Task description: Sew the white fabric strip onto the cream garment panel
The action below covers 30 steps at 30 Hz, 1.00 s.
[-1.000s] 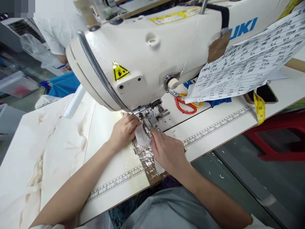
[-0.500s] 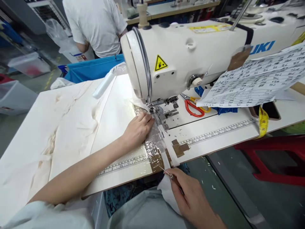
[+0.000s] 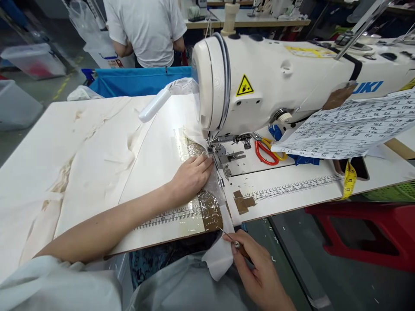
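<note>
A white sewing machine (image 3: 256,82) stands over the table. My left hand (image 3: 193,177) rests beside its presser foot (image 3: 214,149), fingers bent and drawn together, pressing on the white fabric (image 3: 221,255) there. What lies under those fingertips is partly hidden. The fabric runs from the foot toward me over the table edge, its loose end hanging above my lap. My right hand (image 3: 256,263) is closed around an awl (image 3: 237,245), its thin metal point aimed up and left. The thumb and forefinger are at the fabric's right edge; whether they also pinch it I cannot tell.
Red- and yellow-handled scissors (image 3: 266,153) lie behind the foot. A written paper sheet (image 3: 350,125), a yellow tape measure (image 3: 349,179) and a phone-like dark object (image 3: 359,167) are at right. White cloth (image 3: 97,142) spreads left. A red stool (image 3: 363,229) stands below. A person (image 3: 145,32) works beyond.
The view has shifted, so the machine appears farther right. More of the fabric's loose end shows below the table edge. Both hands stay at nearly the same places, the right still holding the awl.
</note>
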Tool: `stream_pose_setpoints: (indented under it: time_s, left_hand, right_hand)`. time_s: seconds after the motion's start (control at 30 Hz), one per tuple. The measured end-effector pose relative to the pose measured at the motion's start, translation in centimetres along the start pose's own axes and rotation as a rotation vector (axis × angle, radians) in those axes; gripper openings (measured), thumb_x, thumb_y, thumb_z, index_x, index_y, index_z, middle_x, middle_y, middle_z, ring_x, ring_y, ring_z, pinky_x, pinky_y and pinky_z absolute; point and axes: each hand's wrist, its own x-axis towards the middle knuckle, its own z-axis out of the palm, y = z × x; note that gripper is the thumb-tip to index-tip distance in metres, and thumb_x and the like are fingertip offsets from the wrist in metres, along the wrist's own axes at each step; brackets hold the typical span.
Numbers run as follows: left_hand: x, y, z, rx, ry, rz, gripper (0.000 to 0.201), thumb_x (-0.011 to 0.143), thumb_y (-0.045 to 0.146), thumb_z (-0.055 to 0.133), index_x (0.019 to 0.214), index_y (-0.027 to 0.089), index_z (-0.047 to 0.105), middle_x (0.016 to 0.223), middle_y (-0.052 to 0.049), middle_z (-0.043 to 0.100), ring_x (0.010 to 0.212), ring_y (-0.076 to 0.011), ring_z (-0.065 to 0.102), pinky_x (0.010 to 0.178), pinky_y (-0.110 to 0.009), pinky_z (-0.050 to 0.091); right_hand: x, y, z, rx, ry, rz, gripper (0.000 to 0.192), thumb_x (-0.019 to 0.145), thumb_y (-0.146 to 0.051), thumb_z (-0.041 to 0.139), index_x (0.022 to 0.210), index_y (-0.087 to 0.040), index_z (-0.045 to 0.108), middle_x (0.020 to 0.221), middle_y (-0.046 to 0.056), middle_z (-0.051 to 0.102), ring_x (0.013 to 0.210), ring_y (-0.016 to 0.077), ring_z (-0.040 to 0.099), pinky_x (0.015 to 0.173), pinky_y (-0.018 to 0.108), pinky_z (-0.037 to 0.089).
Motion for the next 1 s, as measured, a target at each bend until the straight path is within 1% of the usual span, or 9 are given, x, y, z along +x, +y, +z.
stream_pose_setpoints:
  time_s: [0.13, 0.23, 0.33, 0.43, 0.5, 0.57, 0.67, 0.87, 1.0]
  left_hand:
    - [0.1, -0.3, 0.3, -0.041, 0.027, -0.03, 0.044, 0.094, 0.002, 0.037, 0.133, 0.002, 0.056, 0.136, -0.018, 0.061, 0.12, -0.028, 0.056, 0.096, -0.043, 0.053]
    - [0.2, -0.8, 0.7, -0.089, 0.041, -0.054, 0.042, 0.096, 0.006, 0.038, 0.133, 0.003, 0.057, 0.135, -0.016, 0.063, 0.124, -0.0279, 0.056, 0.099, -0.044, 0.053]
    - [0.2, -1.5, 0.9, -0.153, 0.053, -0.048, 0.043, 0.096, 0.006, 0.037, 0.133, 0.003, 0.057, 0.136, -0.015, 0.063, 0.128, -0.0262, 0.055, 0.106, -0.045, 0.05]
    - [0.1, -2.2, 0.9, -0.202, 0.053, -0.008, 0.046, 0.093, 0.003, 0.035, 0.134, 0.0, 0.055, 0.138, -0.015, 0.061, 0.131, -0.0241, 0.055, 0.112, -0.045, 0.047]
    - [-0.1, -2.4, 0.9, -0.198, 0.039, 0.017, 0.047, 0.092, 0.002, 0.034, 0.135, 0.001, 0.054, 0.14, -0.016, 0.059, 0.133, -0.0245, 0.053, 0.112, -0.046, 0.047]
    - [-0.2, -2.2, 0.9, -0.166, 0.023, 0.02, 0.049, 0.091, 0.001, 0.035, 0.136, 0.001, 0.054, 0.142, -0.017, 0.057, 0.135, -0.027, 0.051, 0.111, -0.049, 0.048]
    - [-0.2, -1.6, 0.9, -0.123, 0.009, -0.011, 0.049, 0.091, 0.0, 0.034, 0.136, 0.001, 0.053, 0.142, -0.019, 0.055, 0.135, -0.0299, 0.048, 0.107, -0.05, 0.05]
    - [0.9, -1.4, 0.9, -0.061, 0.041, -0.045, 0.046, 0.096, 0.002, 0.029, 0.132, 0.0, 0.057, 0.13, -0.022, 0.059, 0.12, -0.0316, 0.05, 0.095, -0.048, 0.054]
    - [1.2, -2.1, 1.1, -0.099, 0.091, -0.048, 0.042, 0.098, 0.006, 0.03, 0.122, 0.005, 0.064, 0.114, -0.018, 0.063, 0.103, -0.0272, 0.054, 0.085, -0.043, 0.056]
  right_hand:
    - [0.0, 0.7, 0.0, 0.064, 0.043, 0.071, 0.024, 0.098, -0.017, 0.048, 0.114, -0.026, 0.064, 0.098, 0.003, 0.071, 0.08, 0.0138, 0.07, 0.069, 0.019, 0.052]
    - [0.4, 1.0, -0.1, 0.172, 0.105, 0.176, 0.02, 0.098, -0.024, 0.051, 0.106, -0.025, 0.069, 0.094, 0.004, 0.072, 0.079, 0.0155, 0.069, 0.069, 0.02, 0.054]
    - [1.1, 0.8, -0.1, 0.365, 0.2, 0.34, 0.019, 0.096, -0.035, 0.058, 0.097, -0.023, 0.073, 0.082, 0.004, 0.069, 0.066, 0.0146, 0.062, 0.057, 0.02, 0.05]
    - [1.6, 0.3, 0.5, 0.664, 0.32, 0.52, 0.025, 0.087, -0.048, 0.07, 0.09, -0.023, 0.074, 0.077, 0.002, 0.065, 0.061, 0.0136, 0.055, 0.053, 0.021, 0.047]
    - [1.6, -0.3, 1.1, 0.861, 0.332, 0.64, 0.032, 0.079, -0.053, 0.077, 0.091, -0.023, 0.074, 0.076, 0.002, 0.064, 0.062, 0.0139, 0.056, 0.054, 0.022, 0.048]
    - [1.5, -0.8, 1.6, 0.942, 0.279, 0.724, 0.039, 0.076, -0.055, 0.079, 0.096, -0.022, 0.075, 0.078, 0.003, 0.067, 0.066, 0.0153, 0.059, 0.058, 0.023, 0.05]
    - [1.1, -1.3, 1.9, 0.806, 0.201, 0.717, 0.039, 0.083, -0.054, 0.073, 0.102, -0.02, 0.075, 0.084, 0.005, 0.07, 0.073, 0.0173, 0.063, 0.064, 0.025, 0.052]
    - [2.0, -0.8, 0.2, 0.254, 0.171, 0.494, 0.034, 0.097, -0.044, 0.055, 0.113, -0.018, 0.07, 0.089, 0.006, 0.073, 0.067, 0.016, 0.064, 0.058, 0.023, 0.052]
    - [3.8, -0.7, -0.5, 0.094, 0.201, 0.356, 0.029, 0.098, -0.037, 0.052, 0.113, -0.02, 0.07, 0.095, 0.006, 0.075, 0.08, 0.0186, 0.071, 0.073, 0.026, 0.058]
